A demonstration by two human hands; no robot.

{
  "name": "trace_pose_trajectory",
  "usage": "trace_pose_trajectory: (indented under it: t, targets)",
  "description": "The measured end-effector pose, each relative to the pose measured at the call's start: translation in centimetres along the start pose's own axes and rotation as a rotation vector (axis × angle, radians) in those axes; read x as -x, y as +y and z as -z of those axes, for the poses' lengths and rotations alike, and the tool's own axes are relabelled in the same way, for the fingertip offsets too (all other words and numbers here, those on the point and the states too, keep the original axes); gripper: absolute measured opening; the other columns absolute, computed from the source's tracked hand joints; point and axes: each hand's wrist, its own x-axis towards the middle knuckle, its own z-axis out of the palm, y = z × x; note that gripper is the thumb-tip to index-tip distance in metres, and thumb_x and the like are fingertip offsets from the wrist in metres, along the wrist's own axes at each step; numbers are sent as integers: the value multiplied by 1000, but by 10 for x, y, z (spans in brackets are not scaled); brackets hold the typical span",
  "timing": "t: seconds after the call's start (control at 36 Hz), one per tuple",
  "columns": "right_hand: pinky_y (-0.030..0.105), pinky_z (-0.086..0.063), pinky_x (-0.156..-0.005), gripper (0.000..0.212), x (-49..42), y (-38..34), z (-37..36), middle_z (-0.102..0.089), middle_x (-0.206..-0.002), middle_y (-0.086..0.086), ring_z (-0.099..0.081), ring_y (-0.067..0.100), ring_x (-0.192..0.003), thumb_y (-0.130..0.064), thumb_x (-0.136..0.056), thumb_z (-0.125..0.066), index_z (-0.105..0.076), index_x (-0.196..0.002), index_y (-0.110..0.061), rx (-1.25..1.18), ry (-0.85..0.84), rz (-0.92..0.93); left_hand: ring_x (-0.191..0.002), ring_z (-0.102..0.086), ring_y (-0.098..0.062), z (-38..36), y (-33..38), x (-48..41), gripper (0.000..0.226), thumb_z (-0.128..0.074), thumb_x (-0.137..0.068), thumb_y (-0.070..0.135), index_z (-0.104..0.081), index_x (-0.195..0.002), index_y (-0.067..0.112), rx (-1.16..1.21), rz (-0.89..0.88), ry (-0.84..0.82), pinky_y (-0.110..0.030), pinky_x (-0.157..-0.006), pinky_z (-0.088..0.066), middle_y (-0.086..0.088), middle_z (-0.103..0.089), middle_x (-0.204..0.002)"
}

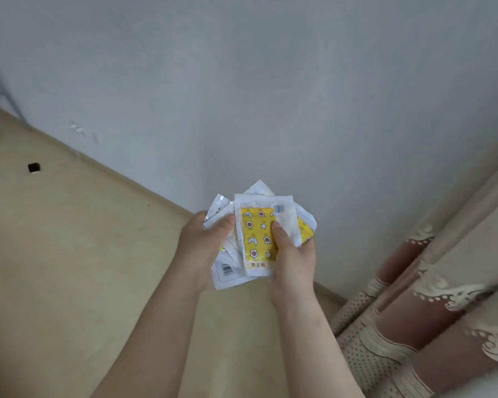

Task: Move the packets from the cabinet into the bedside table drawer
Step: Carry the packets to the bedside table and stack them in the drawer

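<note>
Both of my hands hold a fanned stack of several white packets (256, 234) at the middle of the view. The top packet has a yellow panel printed with moons, stars and flowers and a small barcode at its upper right. My left hand (202, 248) grips the stack's left side, thumb on top. My right hand (292, 259) grips the right side, thumb pressed on the yellow panel. A lower packet shows a barcode at the bottom left. No cabinet or bedside table drawer is in view.
A beige floor (69, 254) runs under my arms to a pale grey wall (270, 96). A small black square (34, 167) lies on the floor at left. Patterned beige and brown curtains (429, 311) hang at the right. A grey metal frame (0, 87) stands far left.
</note>
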Motion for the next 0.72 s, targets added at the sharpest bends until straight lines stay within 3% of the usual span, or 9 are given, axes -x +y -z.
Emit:
trace_pose_trajectory:
  t: [0.11, 0.22, 0.33, 0.47, 0.53, 0.72]
  targets:
    - [40, -58, -75, 28, -29, 32, -55, -70, -102, 3, -70, 20, -86, -9, -87, -63, -58, -110, -23, 74, -117, -88, -86, -68, -34, 46, -3, -40, 24, -64, -88, 20, -61, -105, 2, 37, 38, 148, -35, -69, -54, -18, -69, -101]
    - [37, -58, -68, 23, -51, 64, -124, -70, -94, 2, -69, 18, -76, -7, -85, -65, -59, -101, -23, 114, -214, -193, -76, -65, -27, 100, 4, -80, 14, -67, -86, 20, -61, -90, 8, 111, 24, 334, -37, -71, -53, -16, -68, -94]
    - [30, -57, -55, 21, -70, 98, -204, -68, -83, -2, -67, 15, -68, -7, -84, -67, -58, -90, -25, 141, -244, -251, -68, -65, -23, 161, 21, -128, 9, -66, -86, 17, -60, -84, 10, 158, -4, 415, -35, -65, -53, -10, -67, -82]
    - [37, -58, -60, 24, -82, 139, -323, -67, -89, 2, -67, 21, -75, -7, -84, -68, -56, -101, -18, 146, -301, -350, -70, -64, -25, 255, 65, -191, 9, -64, -88, 16, -60, -86, 9, 191, -36, 509, -35, -66, -53, -11, -67, -84]
    - [39, -58, -62, 21, -84, 153, -372, -67, -90, 3, -67, 24, -78, -8, -84, -69, -56, -95, -19, 152, -345, -381, -72, -65, -25, 293, 85, -214, 9, -64, -88, 18, -60, -88, 9, 182, -58, 552, -35, -65, -55, -11, -68, -85]
    - [44, -57, -71, 20, -106, 209, -496, -67, -95, 4, -68, 26, -84, -12, -84, -69, -53, -93, -21, 154, -427, -458, -88, -68, -37, 383, 130, -277, 13, -70, -82, 11, -61, -92, 8, 231, -34, 645, -52, -83, -54, -17, -71, -95]
